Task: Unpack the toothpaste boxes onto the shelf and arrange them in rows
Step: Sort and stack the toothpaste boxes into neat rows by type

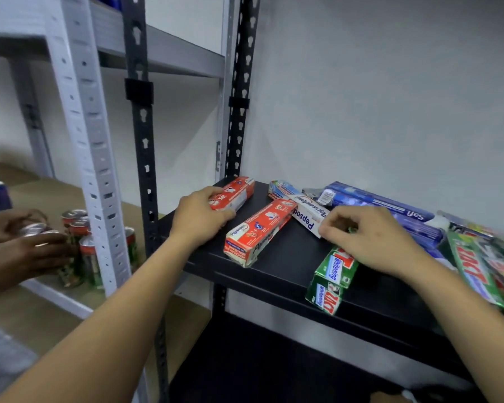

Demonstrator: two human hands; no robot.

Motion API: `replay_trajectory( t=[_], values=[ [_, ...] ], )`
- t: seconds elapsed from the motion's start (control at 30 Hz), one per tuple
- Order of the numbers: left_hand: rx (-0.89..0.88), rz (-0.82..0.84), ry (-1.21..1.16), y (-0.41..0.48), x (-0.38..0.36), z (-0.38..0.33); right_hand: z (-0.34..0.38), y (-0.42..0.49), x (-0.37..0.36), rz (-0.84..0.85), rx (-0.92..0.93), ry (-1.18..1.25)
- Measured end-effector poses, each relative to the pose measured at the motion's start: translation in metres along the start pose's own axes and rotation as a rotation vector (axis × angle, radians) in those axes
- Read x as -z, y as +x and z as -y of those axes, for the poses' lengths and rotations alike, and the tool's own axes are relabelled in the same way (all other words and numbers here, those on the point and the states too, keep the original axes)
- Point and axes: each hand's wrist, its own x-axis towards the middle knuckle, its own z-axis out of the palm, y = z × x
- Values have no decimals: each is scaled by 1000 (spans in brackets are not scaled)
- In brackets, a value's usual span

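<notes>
The red Pepsodent box [233,194] lies at the back left corner of the black shelf [288,257]. Its near end is under the left hand [200,218], whose fingers are curled over it and hold it. The long axis of the box runs away from this hand, to the back and to the right, toward the wall.

Just to the right of this hand lies a second red Pepsodent box [259,231], free, almost parallel to the first, with its front end pointing at the shelf edge.

The right hand [373,238] appears to pinch the near end of the white Pepsodent box [307,215], which points away to its back left and leans on the second red box. Under its palm are the green Zact boxes [330,282], and behind it the blue boxes [373,203].

I judge that the left hand is nearer for squaring the red boxes into a row.
</notes>
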Motion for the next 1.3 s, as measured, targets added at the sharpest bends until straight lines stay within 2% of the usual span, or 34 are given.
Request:
replay_trajectory(
  t=[0.1, 0.23, 0.47, 0.77, 0.9, 1.07, 1.3],
  values=[
    [3, 7, -8, -1, 0, 0, -2, 26, -5, -42, -44, -165],
    [9, 8, -46, -1, 1, 0, -8, 54, -16, 6, -103, -341],
    [27, -18, -79, -3, 3, -3, -11, 66, -24, 95, -233, -319],
    [97, -80, -176, -7, 3, -4, 6, 65, -13, -51, -148, -158],
    [119, -11, -270, -5, 4, -4, 12, 83, -6, -132, -145, -134],
    [102, 168, -354, -5, 10, -5, 8, 106, -4, -202, -187, -84],
    [139, 280, -396, 5, 10, -11, 13, 125, -22, -171, -214, -11]
  ],
)
